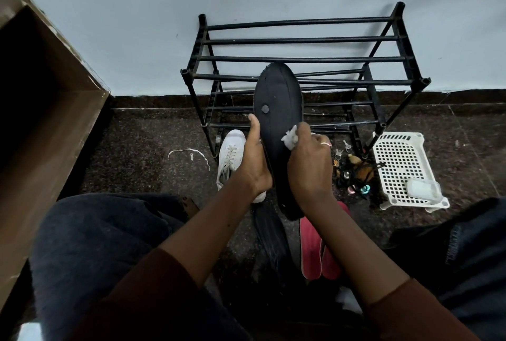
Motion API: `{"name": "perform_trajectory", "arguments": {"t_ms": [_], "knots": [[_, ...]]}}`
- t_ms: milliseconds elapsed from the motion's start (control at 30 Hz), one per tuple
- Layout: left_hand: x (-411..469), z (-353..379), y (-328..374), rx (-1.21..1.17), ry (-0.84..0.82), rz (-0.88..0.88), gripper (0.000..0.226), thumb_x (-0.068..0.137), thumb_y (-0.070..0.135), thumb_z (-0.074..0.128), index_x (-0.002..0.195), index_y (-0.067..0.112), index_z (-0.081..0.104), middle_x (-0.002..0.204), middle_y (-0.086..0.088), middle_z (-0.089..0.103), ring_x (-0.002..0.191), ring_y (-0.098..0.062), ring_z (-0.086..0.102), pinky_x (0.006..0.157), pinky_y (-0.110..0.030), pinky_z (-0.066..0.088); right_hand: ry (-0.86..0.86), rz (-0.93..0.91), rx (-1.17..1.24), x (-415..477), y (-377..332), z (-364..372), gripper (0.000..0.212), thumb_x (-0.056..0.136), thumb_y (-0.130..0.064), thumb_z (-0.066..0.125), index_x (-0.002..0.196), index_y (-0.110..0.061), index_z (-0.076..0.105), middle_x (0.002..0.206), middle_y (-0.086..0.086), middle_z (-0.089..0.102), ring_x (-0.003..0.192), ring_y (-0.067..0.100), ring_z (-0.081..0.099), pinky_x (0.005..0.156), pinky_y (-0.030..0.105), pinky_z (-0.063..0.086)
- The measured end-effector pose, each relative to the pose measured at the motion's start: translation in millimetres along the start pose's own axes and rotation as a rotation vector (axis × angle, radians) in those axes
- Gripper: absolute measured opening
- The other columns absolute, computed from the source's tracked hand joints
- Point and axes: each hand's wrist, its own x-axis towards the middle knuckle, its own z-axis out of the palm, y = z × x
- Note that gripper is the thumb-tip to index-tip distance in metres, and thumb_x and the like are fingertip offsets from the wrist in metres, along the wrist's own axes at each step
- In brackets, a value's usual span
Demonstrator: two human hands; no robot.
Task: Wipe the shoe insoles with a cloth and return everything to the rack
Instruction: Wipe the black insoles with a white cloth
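Before the rack [301, 39], the black insole [276, 110] is gripped along its edge by the left hand [256, 161], while a white cloth [290, 138] is pinched against it by the right hand [310, 165]. It could be bent or dropped if pressed too hard. Its lower part is largely hidden.

1. A brown wooden cabinet [54, 110] stands at the left against the pale wall [109, 12].
2. A white perforated basket [397, 165] lies on the dark speckled floor [142, 149], with a small clear box [423, 190] inside.
3. Keys and trinkets [353, 168] are heaped just beside the basket.
4. A white string [189, 152] lies on the floor.
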Motion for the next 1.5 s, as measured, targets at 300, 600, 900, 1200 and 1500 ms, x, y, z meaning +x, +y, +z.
{"name": "perform_trajectory", "arguments": {"t_ms": [300,600,900,1200,1500], "knots": [[3,0,-3,0.017,0.060,-0.010,0.078,0.087,0.074,0.025,0.107,0.011,0.067,0.121,-0.019,0.056,0.107,-0.028,0.057,0.097,-0.039,0.043,-0.096,0.115,0.190,-3,-22,-1,0.037,0.086,0.005,0.045,0.118,-0.011,0.053,0.096,0.019,0.064,0.093,0.033,0.057,0.072,0.038,0.045],[3,5,4,-0.008,0.141,-0.054,0.092,0.082,0.081,0.014,0.098,0.013,0.075,0.100,-0.008,0.070,0.088,-0.019,0.068,0.083,-0.029,0.056,-0.078,-0.043,-0.058,-6,-7,0,0.022,0.079,0.010,0.053,0.098,-0.001,0.054,0.074,0.024,0.062,0.069,0.040,0.060,0.051,0.030,0.029],[-4,10,-4,0.033,-0.007,0.026,0.074,0.097,0.060,0.018,0.090,0.017,0.078,0.098,-0.005,0.067,0.093,-0.016,0.062,0.085,-0.024,0.051,-0.055,0.153,0.145,1,-3,-5,0.036,0.088,0.001,0.044,0.123,-0.006,0.045,0.103,0.019,0.066,0.094,0.038,0.059,0.075,0.040,0.043],[-6,4,4,-0.202,-0.042,-0.084,0.089,0.086,0.075,0.027,0.097,0.000,0.074,0.109,-0.014,0.068,0.098,-0.026,0.066,0.094,-0.038,0.049,-0.201,-0.075,0.166,-16,-6,0,0.031,0.087,-0.008,0.050,0.118,-0.011,0.049,0.096,0.019,0.067,0.088,0.037,0.063,0.068,0.040,0.050],[3,0,4,-0.152,-0.092,-0.046,0.091,0.088,0.074,0.014,0.107,0.005,0.072,0.114,-0.013,0.067,0.097,-0.025,0.066,0.097,-0.040,0.045,-0.037,0.024,-0.013,-17,-21,-3,0.026,0.077,0.011,0.053,0.101,0.002,0.051,0.075,0.025,0.063,0.069,0.041,0.062,0.053,0.031,0.029]]}}
